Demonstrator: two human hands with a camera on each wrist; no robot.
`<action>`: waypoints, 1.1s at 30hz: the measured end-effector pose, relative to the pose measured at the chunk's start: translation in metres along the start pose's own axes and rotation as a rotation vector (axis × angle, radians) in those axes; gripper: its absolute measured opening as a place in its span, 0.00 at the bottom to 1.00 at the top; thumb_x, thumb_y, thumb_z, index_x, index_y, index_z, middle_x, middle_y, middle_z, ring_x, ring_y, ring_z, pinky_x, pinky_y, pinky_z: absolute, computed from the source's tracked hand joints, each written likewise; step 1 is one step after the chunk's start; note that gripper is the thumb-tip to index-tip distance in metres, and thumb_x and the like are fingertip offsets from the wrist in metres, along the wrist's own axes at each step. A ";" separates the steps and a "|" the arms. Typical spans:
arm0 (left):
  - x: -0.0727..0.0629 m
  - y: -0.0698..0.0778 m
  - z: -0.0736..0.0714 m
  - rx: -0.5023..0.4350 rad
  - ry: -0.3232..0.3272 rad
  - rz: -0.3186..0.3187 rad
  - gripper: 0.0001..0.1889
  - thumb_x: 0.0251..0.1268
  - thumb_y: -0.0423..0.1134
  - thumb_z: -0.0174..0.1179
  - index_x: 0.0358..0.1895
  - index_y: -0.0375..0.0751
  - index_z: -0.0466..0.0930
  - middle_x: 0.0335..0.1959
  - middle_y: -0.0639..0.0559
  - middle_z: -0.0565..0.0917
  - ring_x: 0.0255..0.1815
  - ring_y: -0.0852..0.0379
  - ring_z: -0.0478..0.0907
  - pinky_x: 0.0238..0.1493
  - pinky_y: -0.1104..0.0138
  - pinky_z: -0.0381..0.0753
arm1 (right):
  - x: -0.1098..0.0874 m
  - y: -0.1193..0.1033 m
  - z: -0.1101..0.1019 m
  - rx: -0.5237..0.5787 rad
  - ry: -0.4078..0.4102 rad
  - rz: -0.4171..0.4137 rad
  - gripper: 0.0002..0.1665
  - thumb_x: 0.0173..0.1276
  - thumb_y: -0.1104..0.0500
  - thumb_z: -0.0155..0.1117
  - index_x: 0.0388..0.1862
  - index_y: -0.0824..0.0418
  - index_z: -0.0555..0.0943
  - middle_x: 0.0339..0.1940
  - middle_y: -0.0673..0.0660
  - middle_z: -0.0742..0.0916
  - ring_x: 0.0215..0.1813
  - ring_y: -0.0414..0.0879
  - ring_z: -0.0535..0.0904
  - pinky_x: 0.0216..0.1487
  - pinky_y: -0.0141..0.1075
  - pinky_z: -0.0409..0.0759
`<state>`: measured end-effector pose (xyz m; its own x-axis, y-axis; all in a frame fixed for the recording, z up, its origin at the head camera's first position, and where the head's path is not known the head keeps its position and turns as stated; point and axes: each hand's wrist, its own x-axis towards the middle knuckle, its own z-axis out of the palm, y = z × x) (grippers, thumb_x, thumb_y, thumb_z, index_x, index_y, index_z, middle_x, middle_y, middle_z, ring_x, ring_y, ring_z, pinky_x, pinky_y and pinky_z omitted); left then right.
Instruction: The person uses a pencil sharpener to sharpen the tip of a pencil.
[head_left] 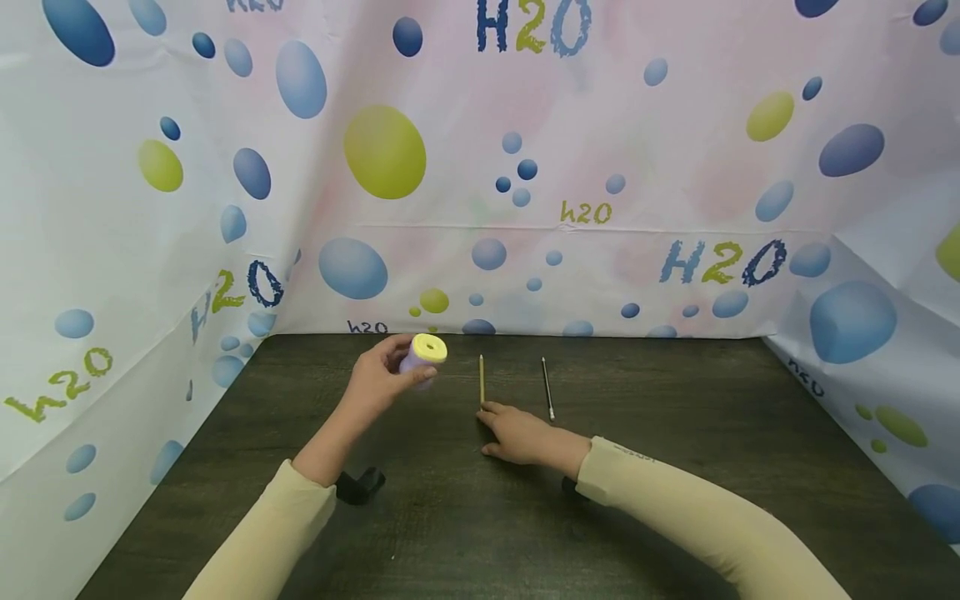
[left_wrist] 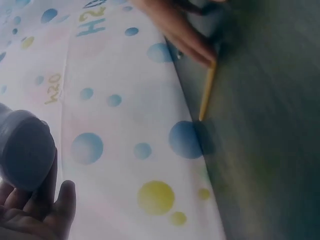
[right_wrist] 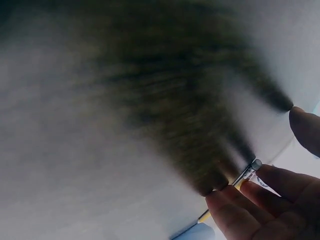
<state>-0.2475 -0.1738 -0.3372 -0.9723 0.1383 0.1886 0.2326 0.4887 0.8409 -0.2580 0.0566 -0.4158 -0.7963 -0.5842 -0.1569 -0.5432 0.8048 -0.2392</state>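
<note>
My left hand [head_left: 377, 375] grips a small lilac container [head_left: 417, 360] with a yellow top that has a dark hole in its middle. It is held up above the table, its top tipped toward me. In the left wrist view the container's rounded base [left_wrist: 27, 150] faces the camera in shadow. My right hand [head_left: 521, 433] is low over the table, fingertips at the near end of a yellow pencil [head_left: 482, 379], its thumb spread apart from the fingers. To the right of it lies a dark pencil [head_left: 547, 387] with a white near end.
The dark wooden table [head_left: 660, 450] ends at a white backdrop [head_left: 450, 208] printed with blue and green spots and lettering. More of this sheet hangs along the left and right sides. Dark straps [head_left: 362, 486] show by the left wrist.
</note>
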 end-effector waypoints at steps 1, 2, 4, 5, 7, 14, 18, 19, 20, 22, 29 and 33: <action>0.003 0.001 -0.001 -0.016 0.004 -0.007 0.32 0.68 0.37 0.67 0.73 0.33 0.69 0.68 0.32 0.78 0.70 0.36 0.76 0.68 0.47 0.77 | 0.000 0.000 0.000 -0.001 -0.002 0.000 0.37 0.74 0.51 0.66 0.75 0.66 0.70 0.79 0.65 0.71 0.77 0.58 0.72 0.73 0.49 0.74; 0.005 0.002 -0.003 -0.027 0.009 -0.011 0.32 0.69 0.36 0.67 0.73 0.33 0.67 0.69 0.31 0.77 0.71 0.36 0.75 0.70 0.47 0.76 | 0.000 0.000 -0.001 -0.002 -0.004 -0.003 0.37 0.74 0.51 0.66 0.75 0.66 0.70 0.79 0.65 0.70 0.77 0.58 0.72 0.73 0.49 0.74; 0.011 0.003 -0.005 -0.055 0.018 -0.014 0.33 0.69 0.36 0.66 0.74 0.32 0.66 0.70 0.31 0.76 0.73 0.37 0.73 0.73 0.47 0.73 | 0.000 0.000 -0.001 -0.004 -0.003 -0.009 0.37 0.74 0.51 0.66 0.75 0.66 0.70 0.79 0.65 0.70 0.77 0.59 0.71 0.73 0.49 0.74; 0.014 0.004 -0.006 -0.069 0.024 -0.013 0.33 0.70 0.36 0.66 0.74 0.32 0.65 0.70 0.31 0.76 0.74 0.37 0.72 0.74 0.47 0.72 | 0.000 0.001 -0.001 -0.005 -0.005 -0.012 0.37 0.75 0.51 0.66 0.76 0.67 0.69 0.80 0.65 0.70 0.77 0.59 0.71 0.73 0.49 0.74; 0.020 0.004 -0.008 -0.095 0.032 -0.015 0.33 0.70 0.36 0.66 0.75 0.33 0.64 0.72 0.32 0.74 0.76 0.37 0.70 0.75 0.48 0.70 | -0.001 0.001 -0.002 -0.008 -0.004 -0.015 0.37 0.74 0.51 0.66 0.75 0.66 0.69 0.80 0.65 0.70 0.77 0.59 0.71 0.73 0.49 0.74; 0.040 -0.004 -0.007 -0.151 0.050 -0.058 0.36 0.71 0.38 0.65 0.77 0.33 0.59 0.76 0.32 0.69 0.79 0.39 0.65 0.78 0.47 0.67 | 0.001 0.001 -0.001 -0.005 -0.008 -0.013 0.37 0.75 0.51 0.65 0.76 0.66 0.69 0.80 0.64 0.69 0.77 0.59 0.71 0.73 0.50 0.74; 0.049 -0.012 -0.003 -0.182 0.076 -0.090 0.37 0.71 0.37 0.64 0.77 0.31 0.56 0.78 0.32 0.66 0.81 0.39 0.62 0.79 0.48 0.64 | 0.002 0.001 -0.001 -0.008 -0.010 -0.012 0.37 0.74 0.51 0.66 0.76 0.66 0.70 0.80 0.64 0.70 0.77 0.59 0.71 0.73 0.49 0.74; 0.051 -0.014 -0.002 -0.187 0.084 -0.098 0.38 0.71 0.37 0.64 0.78 0.31 0.56 0.78 0.32 0.65 0.82 0.39 0.61 0.79 0.48 0.64 | 0.002 0.001 -0.001 -0.007 -0.008 -0.012 0.37 0.74 0.51 0.67 0.75 0.66 0.70 0.80 0.64 0.70 0.77 0.59 0.72 0.73 0.49 0.75; 0.053 -0.016 -0.001 -0.190 0.093 -0.107 0.38 0.72 0.37 0.64 0.78 0.31 0.55 0.78 0.33 0.65 0.82 0.39 0.60 0.80 0.48 0.63 | 0.002 0.002 -0.001 -0.004 -0.010 -0.012 0.37 0.74 0.51 0.66 0.76 0.66 0.70 0.80 0.64 0.70 0.77 0.59 0.71 0.73 0.49 0.75; 0.057 -0.020 0.000 -0.192 0.112 -0.121 0.38 0.72 0.37 0.63 0.78 0.32 0.55 0.79 0.33 0.63 0.83 0.39 0.59 0.80 0.48 0.62 | 0.002 0.002 -0.002 0.000 -0.009 -0.010 0.37 0.74 0.51 0.67 0.76 0.65 0.70 0.80 0.64 0.70 0.77 0.59 0.71 0.73 0.49 0.75; 0.071 -0.034 0.006 -0.207 0.152 -0.144 0.38 0.71 0.37 0.65 0.77 0.31 0.55 0.79 0.32 0.63 0.83 0.39 0.57 0.81 0.49 0.62 | 0.001 0.000 -0.003 0.009 -0.008 -0.011 0.37 0.73 0.52 0.67 0.75 0.66 0.70 0.80 0.65 0.70 0.77 0.59 0.72 0.72 0.50 0.75; 0.077 -0.040 0.013 -0.233 0.181 -0.146 0.37 0.69 0.37 0.66 0.76 0.30 0.57 0.78 0.31 0.65 0.82 0.38 0.60 0.80 0.48 0.64 | 0.001 0.000 -0.004 0.005 -0.003 -0.011 0.37 0.73 0.52 0.68 0.75 0.66 0.70 0.79 0.65 0.70 0.77 0.59 0.72 0.72 0.50 0.75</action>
<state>-0.3313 -0.1713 -0.3635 -0.9883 -0.0845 0.1272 0.0991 0.2787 0.9552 -0.2595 0.0565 -0.4125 -0.7894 -0.5934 -0.1571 -0.5507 0.7977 -0.2457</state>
